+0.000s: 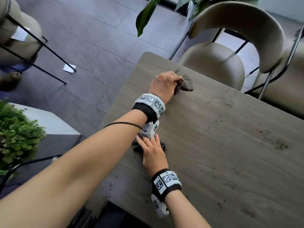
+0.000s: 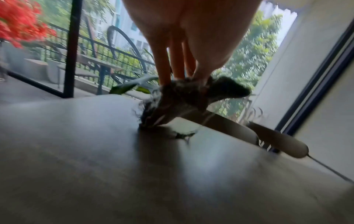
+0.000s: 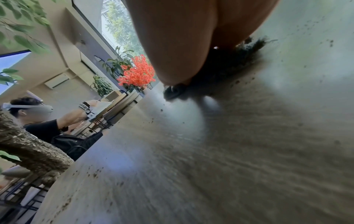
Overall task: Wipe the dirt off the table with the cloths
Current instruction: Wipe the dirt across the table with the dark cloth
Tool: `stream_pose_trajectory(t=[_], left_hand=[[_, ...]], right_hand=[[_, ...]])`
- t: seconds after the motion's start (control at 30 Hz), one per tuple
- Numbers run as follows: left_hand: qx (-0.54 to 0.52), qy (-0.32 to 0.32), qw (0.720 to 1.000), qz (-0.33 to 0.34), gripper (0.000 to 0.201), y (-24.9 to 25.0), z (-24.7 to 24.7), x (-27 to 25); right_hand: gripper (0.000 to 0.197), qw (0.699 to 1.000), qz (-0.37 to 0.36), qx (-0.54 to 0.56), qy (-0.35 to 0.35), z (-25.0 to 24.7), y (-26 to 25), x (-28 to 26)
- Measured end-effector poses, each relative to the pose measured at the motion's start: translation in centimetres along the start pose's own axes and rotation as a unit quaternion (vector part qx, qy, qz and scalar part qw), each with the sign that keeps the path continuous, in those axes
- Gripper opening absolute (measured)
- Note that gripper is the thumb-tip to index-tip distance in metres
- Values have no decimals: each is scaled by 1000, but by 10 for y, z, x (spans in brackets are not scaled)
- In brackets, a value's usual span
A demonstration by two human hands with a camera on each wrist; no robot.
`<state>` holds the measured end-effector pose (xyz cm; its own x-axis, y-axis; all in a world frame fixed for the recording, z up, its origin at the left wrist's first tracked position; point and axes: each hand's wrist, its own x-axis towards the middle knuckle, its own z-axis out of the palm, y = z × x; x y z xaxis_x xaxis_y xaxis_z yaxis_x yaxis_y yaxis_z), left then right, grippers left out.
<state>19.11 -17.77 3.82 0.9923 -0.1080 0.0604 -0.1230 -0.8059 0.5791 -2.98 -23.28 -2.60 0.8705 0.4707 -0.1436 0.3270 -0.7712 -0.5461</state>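
Note:
Dirt specks lie scattered over the grey-brown wooden table. My left hand reaches to the far corner and grips a bunched grey cloth that touches the tabletop. In the left wrist view the fingers pinch this cloth, with its lower end on the surface. My right hand lies flat with straight fingers on a second dark cloth near the table's left edge. The right wrist view has the palm pressing on that cloth, with dirt crumbs around it.
A beige chair stands at the table's far side, another to its right. Leaves hang above the far corner. A shrub and a stool are on the left. Another person sits at a distant table.

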Motion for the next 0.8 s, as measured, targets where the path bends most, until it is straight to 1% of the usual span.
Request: stream_pose_trajectory(t=[0.03, 0.07, 0.1, 0.13, 0.17, 0.2, 0.23, 0.27, 0.33, 0.4, 0.43, 0.47, 0.5, 0.57, 0.6, 0.67, 0.7, 0.8], left_hand=[[23, -80, 997, -10, 30, -2, 12, 2], [35, -155, 987, -15, 30, -6, 20, 2], [32, -211, 977, -9, 33, -12, 25, -1], [18, -242, 970, 7, 38, -17, 25, -6], [-2, -249, 968, 23, 41, -24, 22, -14], [-26, -237, 971, 35, 44, -29, 15, -23], [-50, -210, 976, 39, 45, -34, 5, -34], [-69, -175, 981, 39, 44, -44, -6, -47], [-79, -98, 992, 30, 39, -71, -31, -75], [-48, -35, 998, -12, 35, -103, -56, -111], [-25, -18, 999, -41, 34, -118, -65, -131], [-3, -14, 998, -66, 36, -131, -71, -151], [11, -25, 996, -83, 39, -141, -75, -172], [27, -69, 992, -99, 46, -156, -76, -212], [32, -91, 989, -108, 52, -160, -76, -230], [40, -113, 984, -133, 61, -164, -76, -260], [38, -110, 982, -146, 62, -164, -76, -271], [18, -73, 982, -175, 58, -158, -73, -287]], right_hand=[[71, 1000, -2, 7, -3, -1, 1, 0], [73, 1000, -4, 13, -6, -1, 2, 0], [74, 1000, -6, 18, -6, -1, 3, 1], [71, 1000, -11, 24, -5, -1, 5, 1], [65, 999, -19, 27, 2, -1, 6, 1], [58, 999, -28, 29, 15, -1, 9, 1], [56, 998, -31, 35, 33, -4, 12, 1], [56, 997, -23, 46, 56, -9, 15, 2], [64, 991, 20, 71, 112, -25, 20, 8], [70, 981, 61, 76, 169, -43, 27, 26], [71, 979, 75, 71, 177, -51, 29, 38], [70, 980, 83, 66, 170, -56, 31, 51], [70, 983, 85, 60, 149, -58, 32, 63], [68, 992, 76, 35, 91, -50, 31, 78], [68, 995, 67, 14, 70, -43, 28, 79], [70, 997, 52, -21, 59, -24, 18, 71], [72, 997, 49, -27, 60, -15, 11, 63], [76, 998, 23, -28, 44, 5, -16, 29]])
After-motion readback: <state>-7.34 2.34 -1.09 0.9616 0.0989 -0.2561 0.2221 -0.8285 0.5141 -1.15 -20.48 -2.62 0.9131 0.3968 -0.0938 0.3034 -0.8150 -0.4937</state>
